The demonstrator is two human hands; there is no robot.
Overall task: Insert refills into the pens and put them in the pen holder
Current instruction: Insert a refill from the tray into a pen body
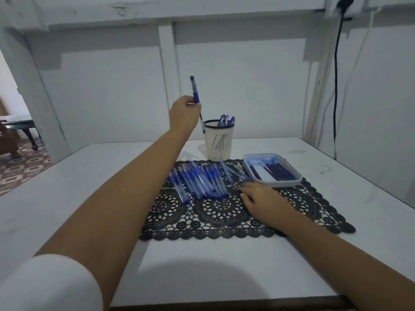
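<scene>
White sleeve (45, 286) nearest, on left arm. Left hand (183, 115) raised, fingers pinching blue pen (196, 102), long axis near upright, lower end just left of pen holder (219, 142) rim. Right hand (262, 196) flat on black lace mat (224, 221), fingers released, beside loose pens (197, 180) lying lengthwise toward camera. Refill tray (272, 169) on worktop (67, 187).

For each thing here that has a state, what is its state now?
Left hand: raised, gripping one pen.
Right hand: flat on the lace mat, holding nothing.
Pen holder: upright, several pens inside.
Pen pile: lying on the mat.
Tray: open, holding dark refills.
</scene>
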